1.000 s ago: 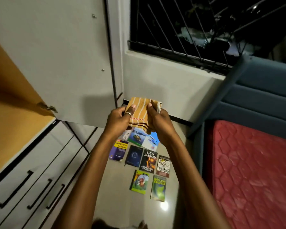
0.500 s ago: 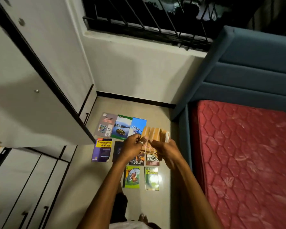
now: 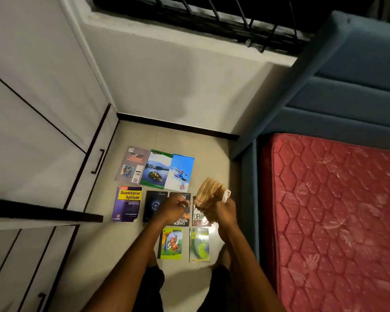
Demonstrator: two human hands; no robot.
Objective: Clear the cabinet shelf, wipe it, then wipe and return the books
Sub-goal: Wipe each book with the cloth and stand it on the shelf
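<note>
Books (image 3: pixel 154 194) lie flat on the floor (image 3: pixel 131 244) under and around both hands, set out in three rows. Just left of the left hand (image 3: pixel 172 209) is a purple book (image 3: pixel 127 203) with a yellow label that says "Quantitative Aptitude". Under the left hand is a dark book (image 3: pixel 182 219) where the words "SCIENCE" and part of "EVOLUTION" show. Under the right hand (image 3: pixel 221 212) peeks a book (image 3: pixel 198 216) with the letters "DEM". Nearer the person than the hands lie a green book with a monkey (image 3: pixel 171 243) and another green book (image 3: pixel 199 244) whose title is too blurry to read. Past the hands lie a grey book (image 3: pixel 132 165), one with a lake picture (image 3: pixel 156 170) and one with a skier (image 3: pixel 181 172). The right hand grips a folded orange cloth (image 3: pixel 208 190) with pale stripes, and a white corner sticks out to the right. The left hand has a ring on it and curled fingers, and I cannot tell if it holds anything. Half a second ago both hands held the cloth together; now the left hand is off it and lower, over the dark books. To the right of the hands is a red mattress (image 3: pixel 333 210).
</note>
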